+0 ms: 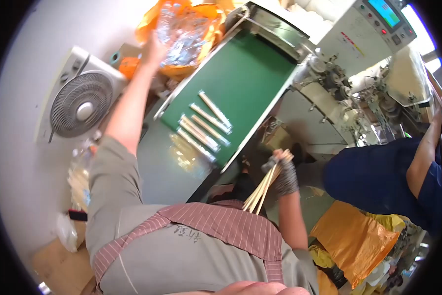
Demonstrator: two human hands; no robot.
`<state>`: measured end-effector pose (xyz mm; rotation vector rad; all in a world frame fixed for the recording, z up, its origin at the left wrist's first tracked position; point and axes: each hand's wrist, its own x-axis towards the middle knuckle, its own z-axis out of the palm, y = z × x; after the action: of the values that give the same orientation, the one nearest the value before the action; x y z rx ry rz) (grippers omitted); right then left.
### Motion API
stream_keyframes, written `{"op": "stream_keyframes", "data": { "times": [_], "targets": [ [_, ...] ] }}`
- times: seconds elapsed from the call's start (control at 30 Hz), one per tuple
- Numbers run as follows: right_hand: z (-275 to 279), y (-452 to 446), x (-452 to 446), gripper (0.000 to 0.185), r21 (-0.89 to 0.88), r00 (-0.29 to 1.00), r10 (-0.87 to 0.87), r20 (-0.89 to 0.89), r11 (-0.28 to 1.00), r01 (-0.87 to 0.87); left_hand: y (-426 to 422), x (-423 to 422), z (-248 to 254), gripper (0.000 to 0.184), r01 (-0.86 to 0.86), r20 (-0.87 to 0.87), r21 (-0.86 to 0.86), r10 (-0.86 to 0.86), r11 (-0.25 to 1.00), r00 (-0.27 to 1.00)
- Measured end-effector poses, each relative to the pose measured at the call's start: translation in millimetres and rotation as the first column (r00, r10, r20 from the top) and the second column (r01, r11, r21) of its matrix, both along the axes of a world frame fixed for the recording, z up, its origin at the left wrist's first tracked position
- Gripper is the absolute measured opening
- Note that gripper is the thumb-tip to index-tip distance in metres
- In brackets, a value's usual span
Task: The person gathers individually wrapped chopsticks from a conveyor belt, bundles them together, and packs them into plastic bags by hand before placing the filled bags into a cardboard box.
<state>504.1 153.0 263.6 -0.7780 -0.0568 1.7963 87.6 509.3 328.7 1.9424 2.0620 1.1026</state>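
Observation:
My left hand [154,49] reaches to the edge of an orange bag [212,22] full of clear plastic packets [185,46]. A clear streak of plastic shows at its fingers, which are blurred, so its grip is unclear. In a grey knitted glove, my right hand [282,169] is closed round a bundle of bare wooden chopsticks [262,191] that slant down toward my apron. Between my hands, several wrapped pairs of chopsticks [209,129] lie on a green conveyor belt [245,69]. More wrapped pieces [185,153], blurred, are at the belt's near end.
A grey fan [83,104] stands left of my left arm. Beyond the belt's right side is a machine [341,83] with rollers and a lit control panel [385,14]. A person in dark blue [378,172] is at the right, near an orange sack [356,236].

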Motion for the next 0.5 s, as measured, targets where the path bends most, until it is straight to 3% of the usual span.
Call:
{"op": "stream_keyframes", "data": {
  "times": [0.03, 0.07, 0.1, 0.13, 0.17, 0.2, 0.23, 0.27, 0.3, 0.33, 0.4, 0.43, 0.47, 0.5],
  "targets": [
    [-5, -6, -3, 0.023, -0.050, 0.992, -0.076, -0.103, 0.996, 0.071, 32, -2, 3, 0.075, 0.228, -0.072, -0.044, -0.230, 0.973, 0.970],
    [-8, -6, -2, 0.023, -0.133, 0.990, -0.096, -0.101, 0.988, 0.082, 58, -15, -26, 0.092, 0.235, -0.179, 0.100, -0.214, 0.967, 0.960],
    [-6, -2, 8, 0.024, -0.208, 0.987, -0.134, -0.085, 0.971, 0.114, 88, -34, -75, 0.103, 0.029, -0.226, 0.002, -0.027, 1.000, 0.974],
    [4, 7, 16, 0.022, -0.189, 0.980, -0.123, -0.159, 0.978, 0.092, 73, -15, -54, 0.109, -0.070, -0.416, -0.075, 0.033, 0.995, 0.909],
    [17, 17, 28, 0.021, -0.164, 0.965, -0.098, -0.242, 0.985, 0.059, 51, 29, -26, 0.103, -0.320, -0.404, -0.036, 0.279, 0.947, 0.871],
    [32, 38, 49, 0.015, -0.101, 0.989, -0.069, -0.133, 0.993, 0.055, 41, 47, -40, 0.090, -0.217, -0.439, 0.301, 0.336, 0.929, 0.833],
    [50, 66, 71, 0.014, -0.052, 0.993, -0.121, -0.014, 0.991, 0.120, 18, 82, -31, 0.082, -0.069, -0.402, 0.423, 0.256, 0.903, 0.879],
    [88, 100, 92, 0.019, 0.021, 0.926, -0.203, 0.317, 0.978, 0.207, -9, 129, -32, 0.079, 0.149, -0.207, 0.400, -0.069, 0.904, 0.976],
    [108, 137, 124, 0.023, 0.134, 0.772, -0.327, 0.545, 0.943, 0.305, -40, 172, -34, 0.077, 0.295, 0.066, 0.133, -0.305, 0.946, 0.950],
    [143, 171, 150, 0.021, 0.386, 0.819, -0.420, 0.391, 0.883, 0.268, -73, 213, -21, 0.075, 0.450, 0.280, -0.106, -0.408, 0.887, 0.869],
    [252, 229, 168, 0.016, 0.707, 0.497, -0.742, 0.450, 0.636, 0.309, -130, 267, -34, 0.065, 0.603, 0.380, -0.094, -0.532, 0.792, 0.757],
    [283, 261, 194, 0.017, 0.829, 0.370, -0.826, 0.425, 0.519, 0.207, -148, 286, -39, 0.055, 0.681, 0.454, -0.140, -0.565, 0.719, 0.689],
    [316, 292, 216, 0.018, 0.898, -0.026, -0.900, 0.435, 0.431, 0.089, -169, 300, -36, 0.052, 0.738, 0.512, -0.132, -0.592, 0.662, 0.623],
    [356, 314, 222, 0.017, 0.956, -0.035, -0.956, 0.292, 0.293, -0.021, -184, 310, -35, 0.048, 0.791, 0.565, -0.113, -0.616, 0.602, 0.550]
  ]
}}
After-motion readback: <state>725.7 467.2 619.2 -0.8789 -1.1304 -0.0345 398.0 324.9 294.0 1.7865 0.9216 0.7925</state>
